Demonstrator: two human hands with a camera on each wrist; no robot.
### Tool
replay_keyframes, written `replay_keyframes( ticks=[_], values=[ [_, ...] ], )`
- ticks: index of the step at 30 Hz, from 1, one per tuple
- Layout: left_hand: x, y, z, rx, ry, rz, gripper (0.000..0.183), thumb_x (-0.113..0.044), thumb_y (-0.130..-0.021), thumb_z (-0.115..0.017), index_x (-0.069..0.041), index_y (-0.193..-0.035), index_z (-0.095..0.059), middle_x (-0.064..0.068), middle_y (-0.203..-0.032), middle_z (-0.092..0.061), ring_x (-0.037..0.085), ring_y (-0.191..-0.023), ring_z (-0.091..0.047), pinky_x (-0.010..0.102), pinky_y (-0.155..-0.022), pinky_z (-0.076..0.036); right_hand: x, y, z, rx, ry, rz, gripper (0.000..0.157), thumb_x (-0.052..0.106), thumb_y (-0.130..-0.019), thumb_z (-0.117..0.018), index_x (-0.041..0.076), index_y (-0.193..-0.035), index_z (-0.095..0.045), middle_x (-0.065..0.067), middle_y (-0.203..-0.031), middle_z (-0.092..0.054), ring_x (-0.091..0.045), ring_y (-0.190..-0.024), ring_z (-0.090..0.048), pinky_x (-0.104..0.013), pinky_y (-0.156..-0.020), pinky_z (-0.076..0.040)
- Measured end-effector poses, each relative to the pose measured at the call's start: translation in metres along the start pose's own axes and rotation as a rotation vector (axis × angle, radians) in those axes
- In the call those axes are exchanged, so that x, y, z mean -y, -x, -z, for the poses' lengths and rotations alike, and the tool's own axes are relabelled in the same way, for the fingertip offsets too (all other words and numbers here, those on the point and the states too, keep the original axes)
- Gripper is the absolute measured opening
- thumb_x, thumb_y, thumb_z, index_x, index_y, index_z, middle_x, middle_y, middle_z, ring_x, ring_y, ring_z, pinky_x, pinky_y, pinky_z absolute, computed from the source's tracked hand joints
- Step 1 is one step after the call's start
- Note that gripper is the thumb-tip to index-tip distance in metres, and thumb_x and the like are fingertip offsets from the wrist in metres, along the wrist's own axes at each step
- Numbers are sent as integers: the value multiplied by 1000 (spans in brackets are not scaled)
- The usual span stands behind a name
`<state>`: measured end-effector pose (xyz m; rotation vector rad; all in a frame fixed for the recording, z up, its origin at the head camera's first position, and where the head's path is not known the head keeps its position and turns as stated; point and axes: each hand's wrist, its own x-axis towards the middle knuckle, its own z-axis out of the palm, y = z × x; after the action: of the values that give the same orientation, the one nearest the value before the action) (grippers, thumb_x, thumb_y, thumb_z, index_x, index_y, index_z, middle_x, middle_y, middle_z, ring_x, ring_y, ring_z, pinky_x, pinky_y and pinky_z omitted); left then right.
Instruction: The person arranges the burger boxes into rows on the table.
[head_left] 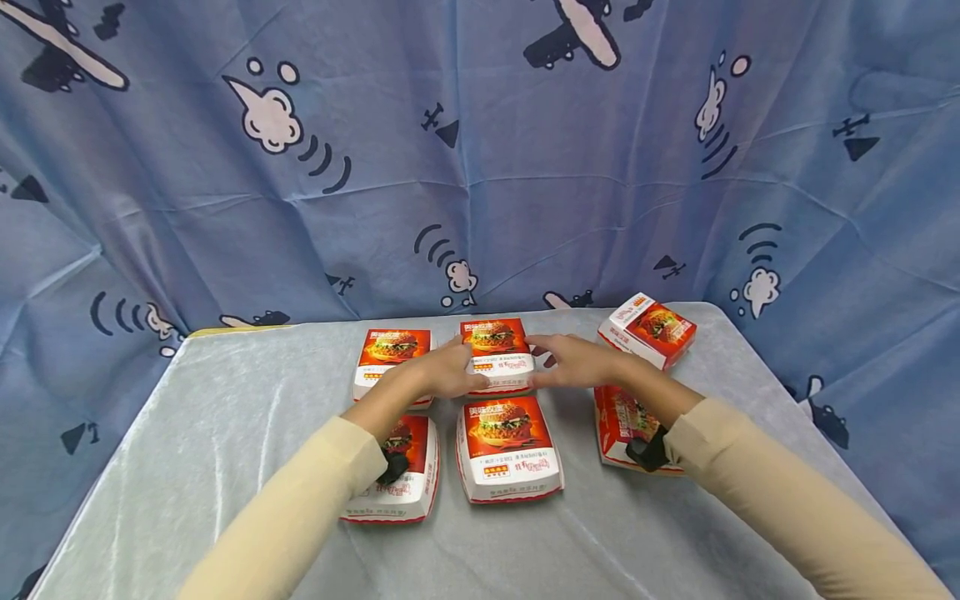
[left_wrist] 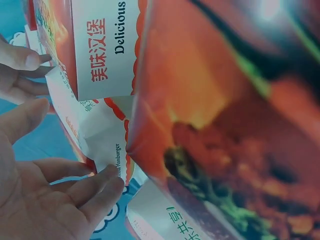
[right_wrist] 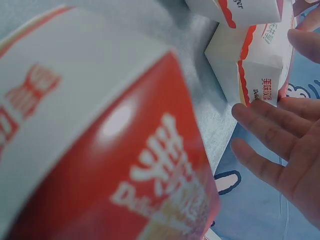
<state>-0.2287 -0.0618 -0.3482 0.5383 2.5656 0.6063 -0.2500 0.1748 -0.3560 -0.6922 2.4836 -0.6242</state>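
Observation:
A red and white hamburger box (head_left: 497, 357) stands in the middle of the back row. My left hand (head_left: 450, 369) is at its left side, with the thumb toward the front corner and the fingers toward the back. Across from it, my right hand (head_left: 573, 361) is at the right side, thumb and fingers spread apart. In the left wrist view the left fingertips (left_wrist: 112, 182) meet the box's white side. The right wrist view has the right fingers (right_wrist: 270, 127) stretched out, fingertips right at a box corner. Another hamburger box (head_left: 510, 450) sits directly in front.
On the left are a back hamburger box (head_left: 390, 354) and a front one (head_left: 420, 492), partly behind my left forearm. To the right, a tilted box (head_left: 648, 329) leans behind another box (head_left: 618, 425), which my right arm partly covers. A blue patterned curtain (head_left: 390, 167) hangs behind the grey-covered table (head_left: 187, 450).

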Motion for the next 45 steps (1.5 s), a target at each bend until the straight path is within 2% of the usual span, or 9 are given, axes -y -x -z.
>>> replay_keyframes(
  ticks=[3,14,21,31,35,38,40,42,45],
  values=[
    [0,2,0,-1,-5,3,55,-33,-98,-60,9,-132,-51,26,-161,-19,32,-145,-30,40,-116,-29,1,0,-1,2,-2,7,76,31,-95,-65,-7,-151,-31,-27,-142,-49,-43,-123,-55,-50,-97,-50],
    [1,7,1,2,-19,-25,34,-33,-99,-60,1,-102,-59,29,-155,-31,33,-133,-46,40,-105,-41,3,-1,-3,17,5,36,74,33,-96,-63,-7,-151,-31,-27,-142,-50,-42,-121,-56,-49,-95,-51],
    [1,10,2,16,-32,-16,40,-34,-100,-59,3,-114,-59,27,-154,-33,34,-144,-32,41,-111,-37,4,1,-3,23,5,42,73,33,-98,-61,-7,-151,-31,-27,-140,-51,-41,-121,-57,-49,-96,-50],
    [-1,13,3,26,-52,-10,48,-35,-100,-59,6,-125,-56,26,-155,-32,33,-142,-36,41,-111,-36,3,1,-3,22,3,41,70,30,-98,-61,-6,-151,-32,-27,-140,-51,-39,-118,-59,-48,-95,-51],
    [0,14,3,27,-57,-6,43,-35,-99,-59,3,-118,-58,23,-146,-43,29,-126,-50,40,-103,-42,2,3,-3,17,3,37,71,31,-98,-61,-4,-152,-32,-27,-142,-50,-42,-122,-55,-51,-97,-49],
    [2,14,5,31,-58,-13,43,-35,-99,-60,3,-118,-58,22,-141,-47,28,-118,-52,40,-99,-44,1,7,0,-2,0,34,70,32,-98,-61,-2,-152,-33,-27,-145,-47,-44,-127,-51,-55,-99,-46],
    [2,14,7,28,-37,-15,52,-36,-99,-59,5,-130,-54,22,-148,-41,28,-129,-47,40,-105,-40,0,13,2,-23,5,41,70,32,-98,-61,-1,-152,-33,-26,-146,-46,-44,-128,-49,-57,-101,-44],
    [2,16,9,15,-13,-25,65,-36,-100,-58,6,-145,-42,22,-158,-29,29,-143,-34,41,-114,-32,-3,20,6,-39,3,43,69,32,-98,-60,-1,-152,-34,-25,-148,-45,-43,-130,-47,-58,-102,-43],
    [-2,17,11,-41,8,-67,74,-36,-101,-57,4,-154,-26,21,-163,-16,29,-151,-15,43,-120,-21,-9,32,11,-66,12,52,69,36,-98,-60,0,-152,-35,-23,-148,-45,-43,-131,-47,-59,-103,-42]
  ],
)
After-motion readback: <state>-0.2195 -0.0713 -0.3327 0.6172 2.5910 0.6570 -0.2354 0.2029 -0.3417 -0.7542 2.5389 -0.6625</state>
